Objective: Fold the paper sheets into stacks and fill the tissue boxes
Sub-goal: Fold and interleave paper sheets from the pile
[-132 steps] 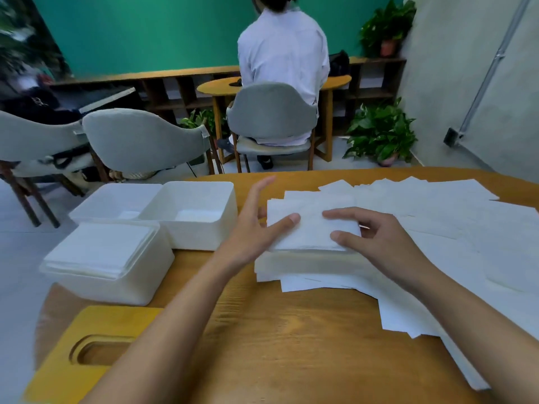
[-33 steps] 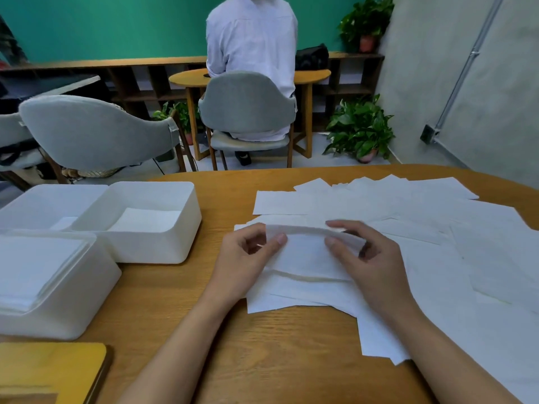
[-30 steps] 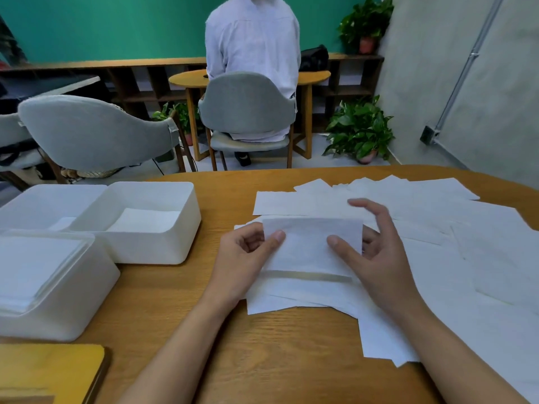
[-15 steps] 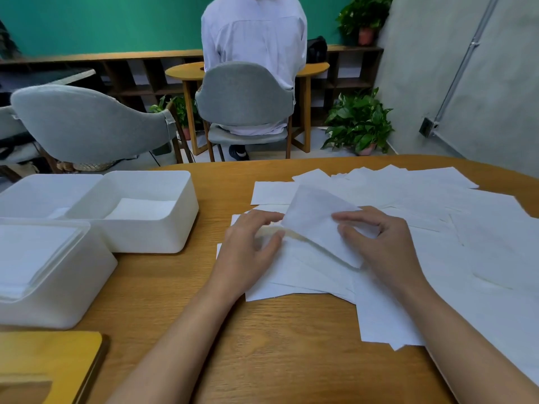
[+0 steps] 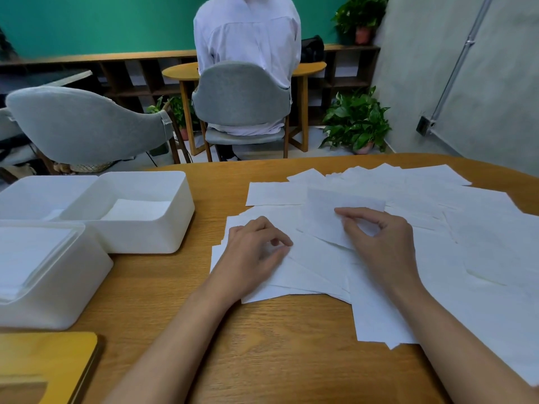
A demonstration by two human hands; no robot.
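Loose white paper sheets (image 5: 455, 234) lie spread over the right half of the wooden table (image 5: 262, 351). My right hand (image 5: 385, 246) pinches a folded sheet (image 5: 323, 208) between thumb and forefinger and holds it slightly raised above the pile. My left hand (image 5: 253, 255) rests on the pile's left side, fingers curled, thumb and forefinger pinching a sheet there. An open white tissue box (image 5: 163, 231) at the left has a thin stack of folded paper on its bottom. A nearer white box (image 5: 67, 290) is nearly full of folded sheets.
A third white box (image 5: 35, 193) stands behind the other two. A yellow lid with a slot (image 5: 49, 365) lies at the near left table corner. Beyond the table are grey chairs (image 5: 84, 123), a seated person in a white shirt (image 5: 248, 39) and potted plants (image 5: 355, 123).
My right hand has carried the folded sheet from the middle of the pile to the right and away from me. My left hand went from flat on the pile to curled, pinching a sheet.
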